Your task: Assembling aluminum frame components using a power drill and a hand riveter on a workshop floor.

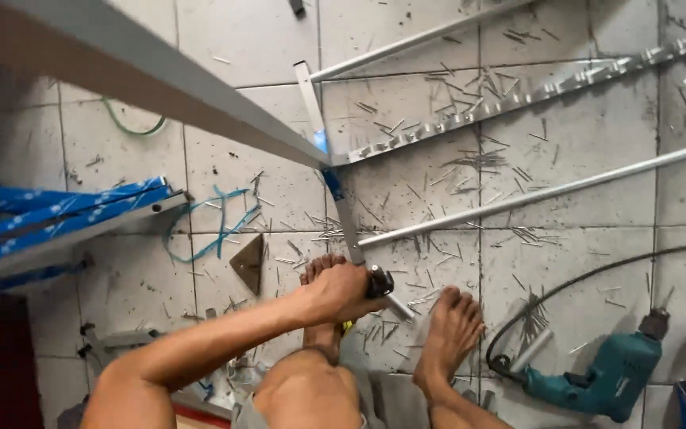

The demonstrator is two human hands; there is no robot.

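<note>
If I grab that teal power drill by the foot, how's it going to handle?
The teal drill looks chunky, so probably heavy for its size. It lies on its side on the tiled floor, so unlikely to roll. Its black cord loops away and would likely drag.

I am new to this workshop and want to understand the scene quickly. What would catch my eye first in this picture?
First, the left hand at bottom centre, closed around a dark tool pressed against an aluminium strip that runs across the tiled floor. Next, the teal electric drill lying at lower right, with its black cable curving away. Metal offcuts litter the tiles, and blue-wrapped profiles lie on the left.
</note>
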